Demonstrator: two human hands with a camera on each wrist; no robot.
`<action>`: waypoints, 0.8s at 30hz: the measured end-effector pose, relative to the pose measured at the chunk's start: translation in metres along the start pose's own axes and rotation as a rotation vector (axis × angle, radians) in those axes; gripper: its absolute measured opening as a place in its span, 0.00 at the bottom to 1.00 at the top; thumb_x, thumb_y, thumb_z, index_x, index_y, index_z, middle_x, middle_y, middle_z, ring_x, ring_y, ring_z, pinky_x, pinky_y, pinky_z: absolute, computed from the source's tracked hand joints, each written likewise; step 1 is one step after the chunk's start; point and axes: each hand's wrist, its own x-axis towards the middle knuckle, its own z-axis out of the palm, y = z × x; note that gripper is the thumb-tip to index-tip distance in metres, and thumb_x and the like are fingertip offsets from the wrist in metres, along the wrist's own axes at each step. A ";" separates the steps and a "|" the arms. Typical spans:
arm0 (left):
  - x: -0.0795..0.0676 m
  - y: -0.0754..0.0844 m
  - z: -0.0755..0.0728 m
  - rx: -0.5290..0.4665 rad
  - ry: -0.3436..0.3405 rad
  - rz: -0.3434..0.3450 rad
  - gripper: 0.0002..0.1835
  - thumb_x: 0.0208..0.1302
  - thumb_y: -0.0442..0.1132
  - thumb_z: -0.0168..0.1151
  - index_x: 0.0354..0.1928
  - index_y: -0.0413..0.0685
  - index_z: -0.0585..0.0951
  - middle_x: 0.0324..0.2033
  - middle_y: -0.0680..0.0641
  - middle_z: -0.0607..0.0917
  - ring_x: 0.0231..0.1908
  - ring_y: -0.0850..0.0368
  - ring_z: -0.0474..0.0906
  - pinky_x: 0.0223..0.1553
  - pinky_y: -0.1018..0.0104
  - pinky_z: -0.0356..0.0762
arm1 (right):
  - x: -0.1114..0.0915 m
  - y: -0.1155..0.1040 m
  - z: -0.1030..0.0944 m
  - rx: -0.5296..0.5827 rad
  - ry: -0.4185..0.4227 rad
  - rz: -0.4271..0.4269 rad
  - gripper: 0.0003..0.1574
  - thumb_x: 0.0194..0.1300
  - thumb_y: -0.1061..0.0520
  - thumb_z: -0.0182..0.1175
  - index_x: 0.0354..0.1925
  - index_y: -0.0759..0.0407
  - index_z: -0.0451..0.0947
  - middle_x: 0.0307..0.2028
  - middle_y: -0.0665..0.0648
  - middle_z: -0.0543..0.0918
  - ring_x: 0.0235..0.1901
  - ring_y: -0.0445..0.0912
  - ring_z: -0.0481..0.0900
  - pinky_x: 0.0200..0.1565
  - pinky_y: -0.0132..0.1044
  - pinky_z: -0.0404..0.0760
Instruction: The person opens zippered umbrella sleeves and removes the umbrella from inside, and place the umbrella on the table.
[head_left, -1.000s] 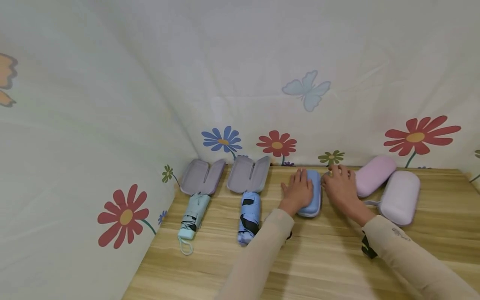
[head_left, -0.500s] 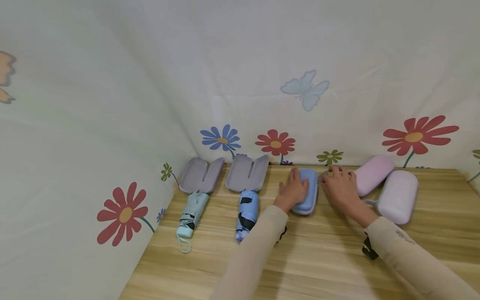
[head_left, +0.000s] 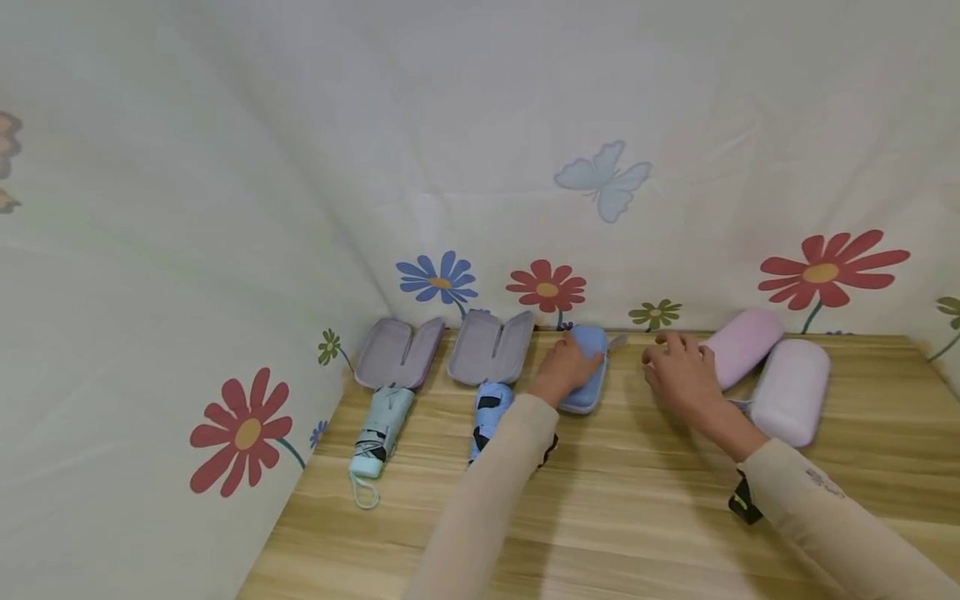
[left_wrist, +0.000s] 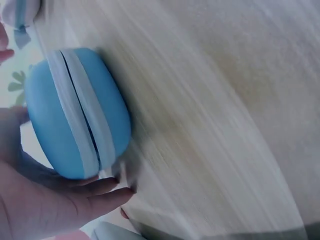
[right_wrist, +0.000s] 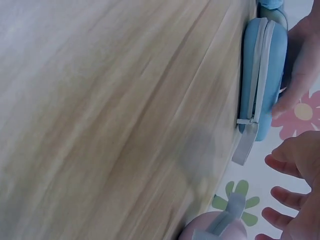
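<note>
Gripped between the left hand's (head_left: pixel 567 367) thumb and fingers, the smooth, rounded blue case (head_left: pixel 591 386) has shifted left along the wood-grained counter (head_left: pixel 630 508) — apparently lining up with the grey-lined open cases (head_left: pixel 480 350) — and away from the right hand (head_left: pixel 684 375), whose loosely bent fingers hold nothing.

no legible text, only a small blurry dark mark (head_left: pixel 824 482) on the right sleeve (head_left: pixel 843 525)
</note>
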 end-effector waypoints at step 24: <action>0.002 0.027 -0.012 0.490 -0.168 0.484 0.27 0.78 0.37 0.54 0.73 0.70 0.68 0.72 0.54 0.69 0.73 0.51 0.61 0.71 0.39 0.56 | -0.007 0.006 -0.009 0.019 -0.028 0.032 0.12 0.73 0.59 0.56 0.48 0.58 0.84 0.62 0.68 0.70 0.60 0.72 0.64 0.51 0.71 0.66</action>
